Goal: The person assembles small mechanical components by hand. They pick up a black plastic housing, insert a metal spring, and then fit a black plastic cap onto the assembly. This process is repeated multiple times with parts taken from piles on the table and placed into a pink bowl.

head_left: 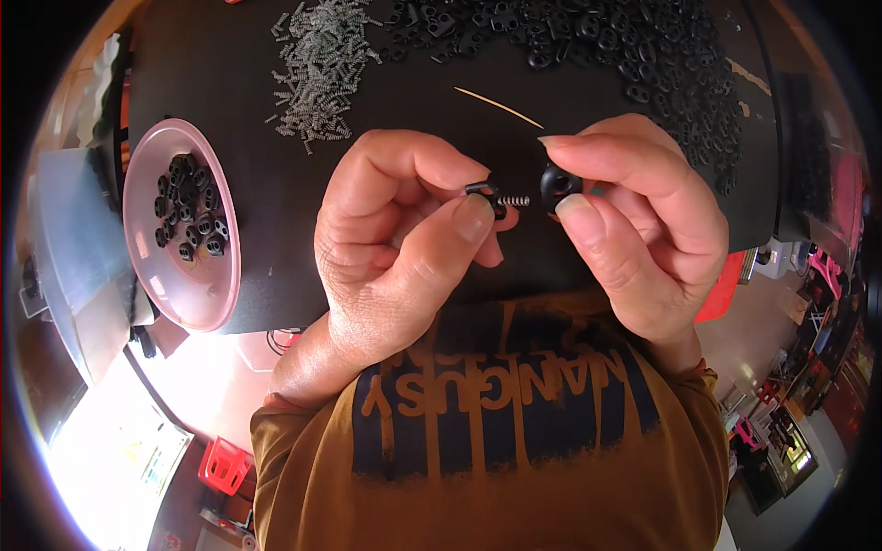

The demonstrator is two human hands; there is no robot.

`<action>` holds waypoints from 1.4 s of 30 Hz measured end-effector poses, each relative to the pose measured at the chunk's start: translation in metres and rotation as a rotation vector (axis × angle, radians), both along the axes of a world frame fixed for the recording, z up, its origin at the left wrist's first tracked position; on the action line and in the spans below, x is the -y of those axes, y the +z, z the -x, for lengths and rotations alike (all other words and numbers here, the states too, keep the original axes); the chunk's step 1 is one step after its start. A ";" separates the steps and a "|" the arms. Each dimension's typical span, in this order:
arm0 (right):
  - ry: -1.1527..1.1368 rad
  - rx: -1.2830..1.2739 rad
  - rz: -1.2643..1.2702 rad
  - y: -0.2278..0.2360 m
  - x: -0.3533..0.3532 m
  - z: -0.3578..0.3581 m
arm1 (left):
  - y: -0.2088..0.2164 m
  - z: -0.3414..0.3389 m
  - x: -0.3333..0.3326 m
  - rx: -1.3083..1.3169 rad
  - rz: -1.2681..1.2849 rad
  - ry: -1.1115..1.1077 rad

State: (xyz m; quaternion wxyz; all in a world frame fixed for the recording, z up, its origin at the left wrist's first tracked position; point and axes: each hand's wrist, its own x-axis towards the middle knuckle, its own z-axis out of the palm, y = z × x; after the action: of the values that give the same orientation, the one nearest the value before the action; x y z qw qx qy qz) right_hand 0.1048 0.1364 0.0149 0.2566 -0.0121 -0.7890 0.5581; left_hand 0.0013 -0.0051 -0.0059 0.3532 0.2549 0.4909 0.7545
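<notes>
Within left hand (402, 230) pinch: black piece (488, 190), spring (516, 200) rightward | right hand (648, 225): clamped on rounded part (552, 187)

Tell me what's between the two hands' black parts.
In the head view, a coil spring juts from the left hand's black part toward the right hand's black piece, stopping short.

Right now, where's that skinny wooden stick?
In the head view, the skinny wooden stick lies on the black table, right of the spring pile; its right end appears close to the right hand.
</notes>
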 end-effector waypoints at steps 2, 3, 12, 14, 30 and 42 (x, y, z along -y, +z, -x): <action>0.007 0.004 0.010 -0.001 0.001 0.001 | 0.000 0.000 0.000 -0.005 0.008 -0.003; 0.005 0.017 0.032 0.000 0.004 0.001 | 0.000 0.000 0.001 -0.003 0.015 -0.010; -0.002 -0.094 -0.199 -0.006 0.002 0.004 | 0.002 0.001 0.003 -0.042 0.041 -0.010; -0.021 -0.104 -0.238 -0.005 0.005 0.004 | 0.002 0.000 0.004 -0.048 0.046 -0.008; -0.025 0.082 0.111 0.001 0.011 0.006 | 0.004 0.002 0.004 0.031 0.068 -0.068; -0.032 0.043 0.046 -0.002 0.008 0.004 | 0.000 0.001 0.002 -0.032 0.011 -0.061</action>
State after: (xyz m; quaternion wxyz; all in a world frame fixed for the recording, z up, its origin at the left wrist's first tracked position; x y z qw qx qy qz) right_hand 0.1006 0.1283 0.0128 0.2482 -0.0428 -0.7810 0.5714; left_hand 0.0006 -0.0075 -0.0060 0.3697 0.2798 0.4927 0.7364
